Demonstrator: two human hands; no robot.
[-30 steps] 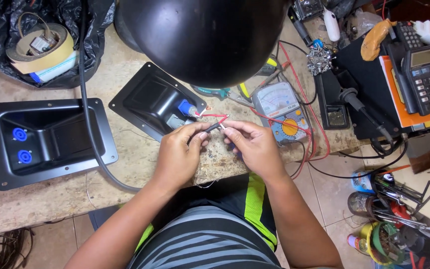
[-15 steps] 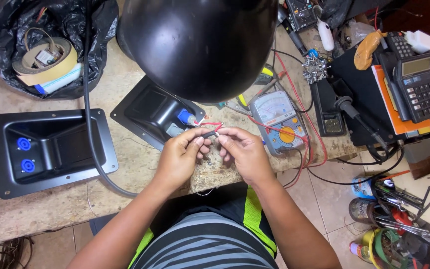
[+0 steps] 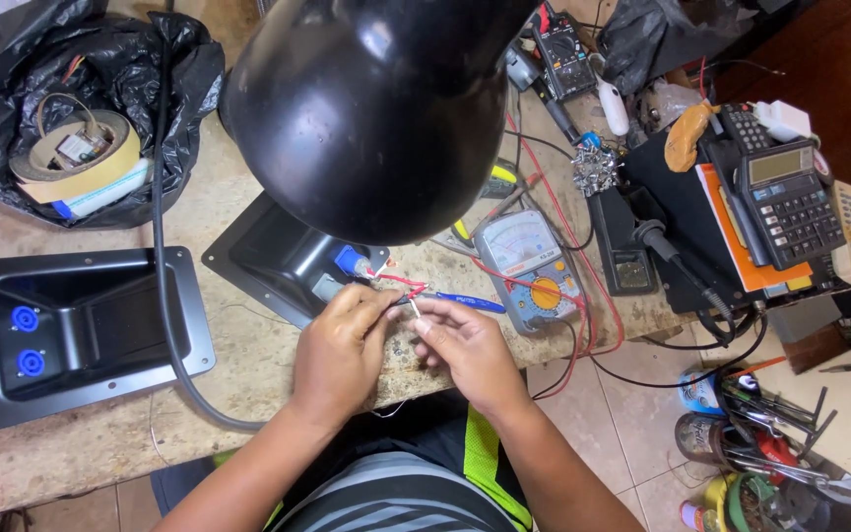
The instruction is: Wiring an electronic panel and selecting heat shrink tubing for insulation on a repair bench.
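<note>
Pinching a thin red wire (image 3: 398, 283) between thumb and forefinger, your left hand (image 3: 342, 347) rests knuckles-up on the stone workbench (image 3: 248, 365) edge, wrist bent inward. Your right hand (image 3: 465, 347) meets it fingertip to fingertip, closed on the wire's bare end, palm turned toward you. The wire runs back to the black recessed connector plate (image 3: 278, 258) just beyond your fingers, under the black lamp shade (image 3: 376, 108). A blue pen (image 3: 465, 300) and an analog multimeter (image 3: 529, 268) lie just right of your hands.
</note>
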